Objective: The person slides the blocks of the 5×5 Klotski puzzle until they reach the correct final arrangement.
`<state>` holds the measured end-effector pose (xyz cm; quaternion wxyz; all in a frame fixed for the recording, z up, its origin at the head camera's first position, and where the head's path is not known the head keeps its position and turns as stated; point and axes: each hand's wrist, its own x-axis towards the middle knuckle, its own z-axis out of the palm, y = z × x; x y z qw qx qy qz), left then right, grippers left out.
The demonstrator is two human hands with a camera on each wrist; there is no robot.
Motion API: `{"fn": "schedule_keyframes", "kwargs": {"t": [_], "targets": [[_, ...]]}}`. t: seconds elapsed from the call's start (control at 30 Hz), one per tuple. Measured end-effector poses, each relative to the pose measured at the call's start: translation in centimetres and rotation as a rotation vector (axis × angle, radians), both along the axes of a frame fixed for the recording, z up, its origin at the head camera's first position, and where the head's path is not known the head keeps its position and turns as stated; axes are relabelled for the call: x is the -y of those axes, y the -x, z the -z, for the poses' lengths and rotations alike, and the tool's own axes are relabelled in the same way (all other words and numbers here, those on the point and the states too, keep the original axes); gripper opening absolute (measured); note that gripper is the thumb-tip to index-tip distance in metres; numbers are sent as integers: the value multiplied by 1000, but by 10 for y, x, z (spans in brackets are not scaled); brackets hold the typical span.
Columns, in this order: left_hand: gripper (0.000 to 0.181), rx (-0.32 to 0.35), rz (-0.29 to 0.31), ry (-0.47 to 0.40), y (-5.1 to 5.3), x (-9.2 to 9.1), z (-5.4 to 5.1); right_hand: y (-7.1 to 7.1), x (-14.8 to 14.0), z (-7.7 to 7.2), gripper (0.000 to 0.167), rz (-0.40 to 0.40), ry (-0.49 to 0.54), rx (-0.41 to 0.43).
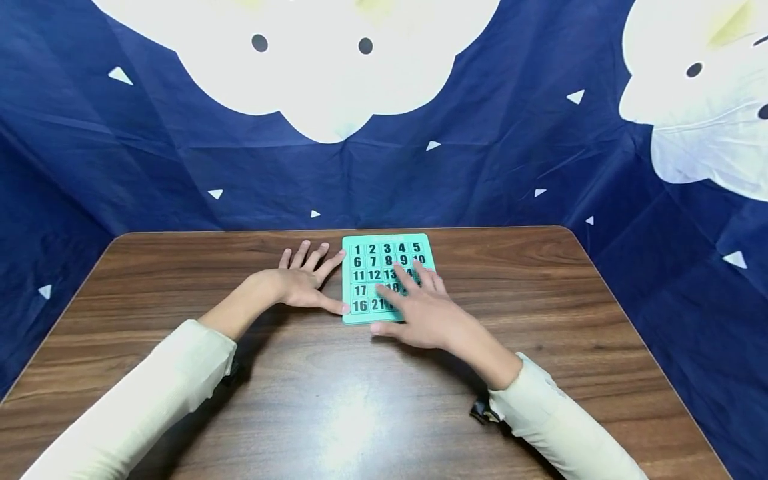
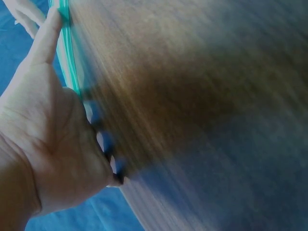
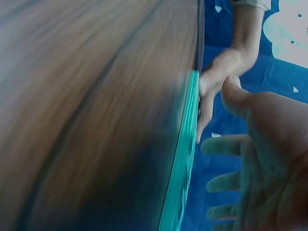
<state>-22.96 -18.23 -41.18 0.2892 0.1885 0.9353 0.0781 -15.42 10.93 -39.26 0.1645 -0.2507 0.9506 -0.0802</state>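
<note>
A teal number slide puzzle (image 1: 365, 261) lies flat on the wooden table, its tiles carrying black numerals in rows. Beside its left edge is my left hand (image 1: 300, 285), fingers spread, with thumb and index fingertips at the frame's side. The left wrist view shows that thumb against the puzzle's teal edge (image 2: 70, 57). My right hand (image 1: 429, 317) reaches over the lower right of the board with spread fingers, hiding several tiles there. In the right wrist view its fingers look apart from the board's side (image 3: 179, 163), and nothing is gripped.
The brown wooden table (image 1: 336, 373) extends around the board, with a bright glare patch near its front. Behind and at the sides hangs a dark blue cloth (image 1: 384, 180) with white cloud shapes and small triangles. Dark straps show at both sleeve cuffs.
</note>
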Motion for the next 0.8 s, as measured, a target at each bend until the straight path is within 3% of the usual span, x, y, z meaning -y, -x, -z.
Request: {"fn": "schedule_keyframes", "kwargs": {"t": [0.13,0.53,0.8], "targets": [[136,0,-7,-8,0,1,0,-1,-13,-2,85,47,-29,-3],[135,-9,-5,-10,-1,-2,-1,-2,2,-2,83,2,-16,61],[136,-20,-2,-5,-1,-2,0,-24,-32,1,79,1,25,31]]}}
